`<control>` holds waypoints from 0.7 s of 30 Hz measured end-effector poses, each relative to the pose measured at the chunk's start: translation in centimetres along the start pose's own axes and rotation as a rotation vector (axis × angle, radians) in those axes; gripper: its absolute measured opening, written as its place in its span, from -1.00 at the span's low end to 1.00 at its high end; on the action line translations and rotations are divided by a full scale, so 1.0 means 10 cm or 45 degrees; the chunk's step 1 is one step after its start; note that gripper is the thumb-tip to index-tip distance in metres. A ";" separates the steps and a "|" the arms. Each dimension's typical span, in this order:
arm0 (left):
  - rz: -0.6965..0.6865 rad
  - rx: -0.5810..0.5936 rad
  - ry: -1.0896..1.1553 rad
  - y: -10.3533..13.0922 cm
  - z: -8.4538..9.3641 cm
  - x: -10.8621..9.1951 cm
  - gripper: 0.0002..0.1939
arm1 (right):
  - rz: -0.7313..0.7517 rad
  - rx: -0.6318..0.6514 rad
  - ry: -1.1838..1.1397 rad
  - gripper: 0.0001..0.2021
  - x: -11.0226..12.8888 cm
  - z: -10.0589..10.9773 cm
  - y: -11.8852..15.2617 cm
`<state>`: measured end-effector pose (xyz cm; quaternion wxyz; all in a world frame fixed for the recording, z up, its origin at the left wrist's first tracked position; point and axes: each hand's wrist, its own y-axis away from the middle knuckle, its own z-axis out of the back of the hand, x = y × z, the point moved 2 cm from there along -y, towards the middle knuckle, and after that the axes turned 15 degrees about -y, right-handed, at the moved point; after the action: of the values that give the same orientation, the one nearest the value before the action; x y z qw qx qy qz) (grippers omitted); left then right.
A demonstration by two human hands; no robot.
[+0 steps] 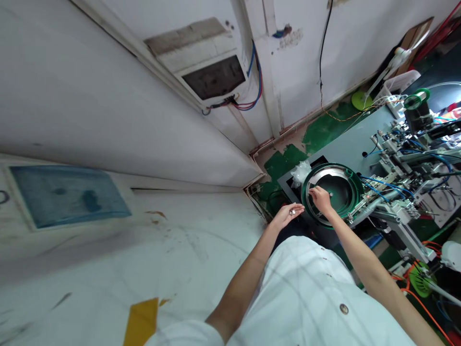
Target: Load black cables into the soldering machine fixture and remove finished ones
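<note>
Small metal pieces [292, 212] on left hand [286, 216], right hand [321, 199] over round bowl [342, 194]

Lying on the left palm, a few in number, too small to make out in shape. Held palm up there, wide open and nearly flat, fingers stretched toward the near-left rim of the bowl; hard to say whether touching it or just beside it.

On the right, reaching over the left part of the bowl, with fingers bent and thumb and fingertips close together. Impossible to tell whether pinching anything or fully closed.

Placed toward the left end of the grey worktop [355, 144], green at the outer rim, with a pale metallic ledge around a dark floor. Near the worktop's left corner, just beside the far-left rim, crumpled into clear plastic [301, 173]. Crowded along the right end of the worktop, with metal machinery [396, 197] and thin blue tubes [378, 185]. Painted green in patches beyond the far edge, down on the floor [319, 132]. Fixed to the white wall farther off, with a dark-fronted box [215, 77].
</note>
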<state>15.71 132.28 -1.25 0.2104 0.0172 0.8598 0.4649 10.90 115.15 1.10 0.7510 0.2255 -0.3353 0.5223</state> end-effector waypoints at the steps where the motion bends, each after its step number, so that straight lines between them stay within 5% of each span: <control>1: -0.005 0.004 -0.003 -0.01 0.00 0.01 -0.75 | 0.004 -0.015 0.000 -0.79 0.00 -0.01 0.01; 16: -0.015 0.008 -0.022 0.00 -0.03 0.00 -0.73 | -0.034 -0.364 -0.186 -0.76 0.24 0.31 0.09; 21: -0.040 0.038 -0.027 0.01 -0.16 -0.05 -0.71 | -0.006 -0.447 -0.272 -0.78 0.48 0.50 0.23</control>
<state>15.59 130.97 -0.25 0.2265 0.0117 0.8646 0.4483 8.47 115.55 7.96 0.7401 0.1459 -0.4986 0.4270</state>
